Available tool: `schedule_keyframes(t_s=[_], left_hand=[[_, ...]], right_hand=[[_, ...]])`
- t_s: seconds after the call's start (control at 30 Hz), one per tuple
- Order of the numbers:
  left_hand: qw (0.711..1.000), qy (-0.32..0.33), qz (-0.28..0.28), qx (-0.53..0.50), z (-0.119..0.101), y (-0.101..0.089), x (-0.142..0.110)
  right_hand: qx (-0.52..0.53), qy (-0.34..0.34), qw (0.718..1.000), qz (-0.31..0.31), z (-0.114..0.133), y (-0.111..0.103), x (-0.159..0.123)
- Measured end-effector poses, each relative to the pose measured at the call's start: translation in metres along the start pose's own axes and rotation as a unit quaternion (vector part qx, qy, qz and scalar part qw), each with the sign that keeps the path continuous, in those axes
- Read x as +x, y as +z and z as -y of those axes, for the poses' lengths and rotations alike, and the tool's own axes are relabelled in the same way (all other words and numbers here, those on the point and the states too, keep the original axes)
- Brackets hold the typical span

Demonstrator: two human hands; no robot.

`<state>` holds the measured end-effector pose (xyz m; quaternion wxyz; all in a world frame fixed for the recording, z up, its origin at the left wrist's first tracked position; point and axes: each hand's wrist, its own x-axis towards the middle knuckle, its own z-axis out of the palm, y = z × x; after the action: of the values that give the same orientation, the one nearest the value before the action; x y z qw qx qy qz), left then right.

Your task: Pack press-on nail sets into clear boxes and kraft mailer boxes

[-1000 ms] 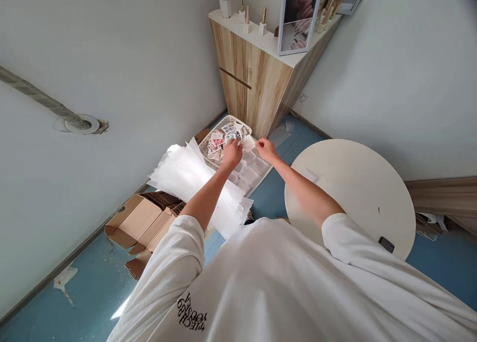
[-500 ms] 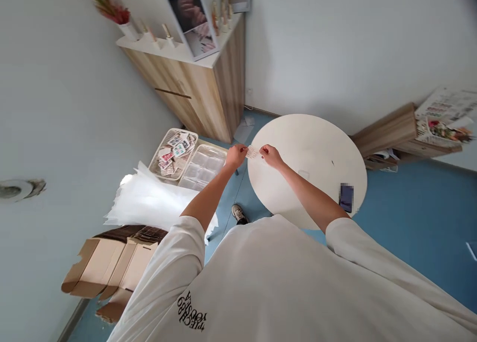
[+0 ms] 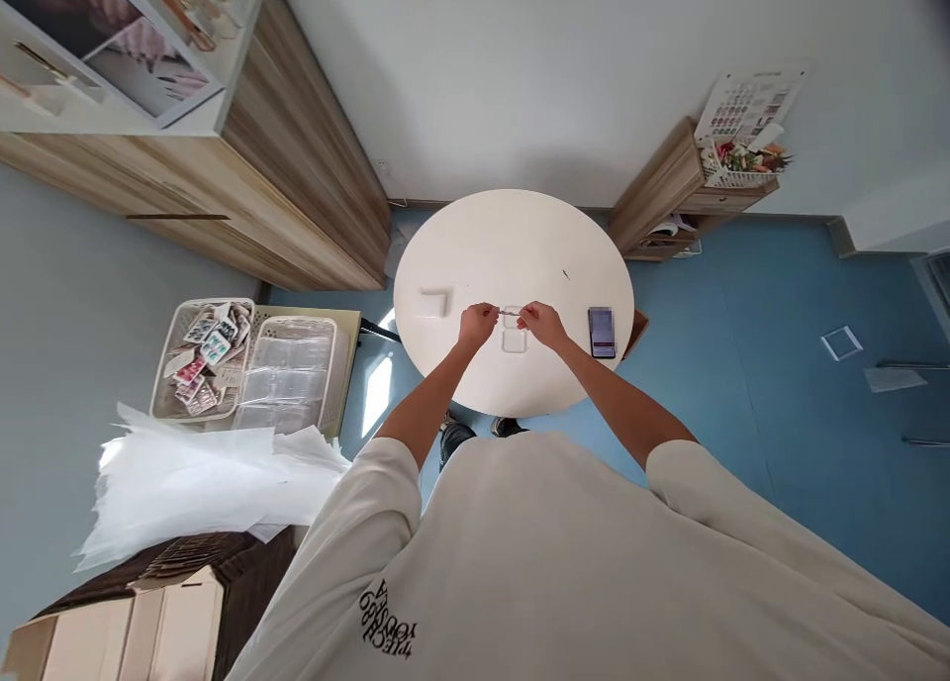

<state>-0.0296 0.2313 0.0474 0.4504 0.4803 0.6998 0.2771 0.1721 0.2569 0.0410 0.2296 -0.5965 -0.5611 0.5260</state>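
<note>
1. Grip closed on both sides: the left hand (image 3: 477, 326) and the right hand (image 3: 543, 325) pinch a thin card (image 3: 509, 313) by its opposite ends.
2. That card is seen nearly edge-on, held over the round white surface (image 3: 512, 231).
3. Just below it in view lies a clear case (image 3: 514, 341), partly hidden by card and fingers; whether they touch, I cannot tell.
4. On the same surface, a phone (image 3: 603, 337) lies near the right edge, a small white item (image 3: 432, 304) toward the left.
5. Farther left, a basket (image 3: 165, 359) holds printed packs (image 3: 217, 346), beside stacked clear boxes (image 3: 289, 364).
6. White sheets (image 3: 223, 478) lie nearer the person.
</note>
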Motion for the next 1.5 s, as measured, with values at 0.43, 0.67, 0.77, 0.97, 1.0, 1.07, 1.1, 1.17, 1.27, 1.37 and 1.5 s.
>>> schedule_keyframes(t_s=[0.43, 0.67, 0.77, 0.97, 1.0, 1.07, 1.1, 1.17, 1.27, 1.37, 1.5], left_hand=[[0.996, -0.073, 0.052, 0.015, 0.049, 0.061, -0.007], [0.991, -0.119, 0.066, 0.005, 0.081, 0.064, -0.016], [0.990, -0.107, 0.089, -0.008, 0.089, 0.069, -0.017], [0.988, -0.109, 0.108, -0.018, 0.090, 0.078, -0.015], [0.988, -0.110, 0.108, -0.016, 0.089, 0.079, -0.015], [0.988, -0.111, 0.108, -0.013, 0.088, 0.079, -0.015], [0.988, -0.110, 0.107, -0.012, 0.087, 0.078, -0.014], [0.988, -0.111, 0.106, -0.011, 0.086, 0.077, -0.013], [0.988, -0.116, 0.106, -0.011, 0.085, 0.073, -0.011], [0.987, -0.123, 0.107, -0.009, 0.083, 0.070, -0.007], [0.987, -0.123, 0.104, -0.012, 0.081, 0.066, 0.003]], right_hand=[[0.079, 0.173, 0.982, -0.011, -0.073, 0.006, -0.014], [0.061, 0.221, 0.973, -0.030, -0.091, 0.021, -0.017], [0.049, 0.236, 0.970, -0.027, -0.097, 0.027, -0.016], [0.025, 0.240, 0.970, -0.035, -0.102, 0.038, -0.013], [0.015, 0.236, 0.971, -0.034, -0.102, 0.038, -0.013], [-0.006, 0.226, 0.974, -0.026, -0.102, 0.038, -0.013], [-0.014, 0.220, 0.975, -0.021, -0.103, 0.038, -0.014], [-0.028, 0.210, 0.977, -0.017, -0.105, 0.037, -0.014], [-0.045, 0.195, 0.980, -0.017, -0.109, 0.035, -0.014], [-0.069, 0.180, 0.981, -0.014, -0.114, 0.032, -0.014], [-0.077, 0.178, 0.981, -0.018, -0.114, 0.026, -0.007]])
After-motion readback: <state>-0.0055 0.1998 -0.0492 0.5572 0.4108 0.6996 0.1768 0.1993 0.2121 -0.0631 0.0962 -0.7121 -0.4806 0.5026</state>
